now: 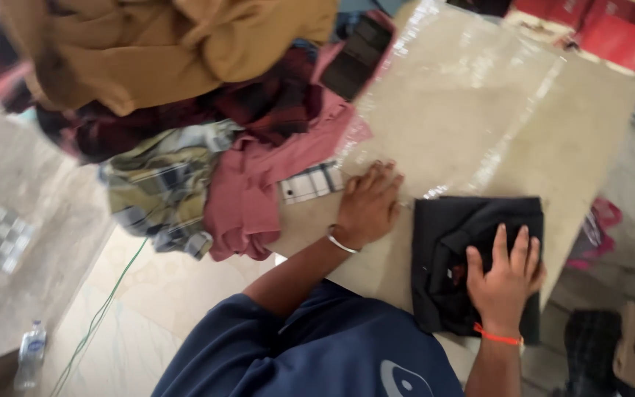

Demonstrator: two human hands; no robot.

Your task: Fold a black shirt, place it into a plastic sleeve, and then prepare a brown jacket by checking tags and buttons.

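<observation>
While right hand (pixel 505 279) presses flat and open on the folded black shirt (pixel 472 250), left hand (pixel 367 206) lies open on the table (pixel 479 110) beside it. Risk: fold slipping when pressure lifts.

Beige table (pixel 479 95) under glossy clear plastic sheet (pixel 472 66); pale tiled floor (pixel 148 287) below, crossed by green cable (pixel 101 312); small water bottle (pixel 31 353) at lower left; soft daylight throughout.
</observation>
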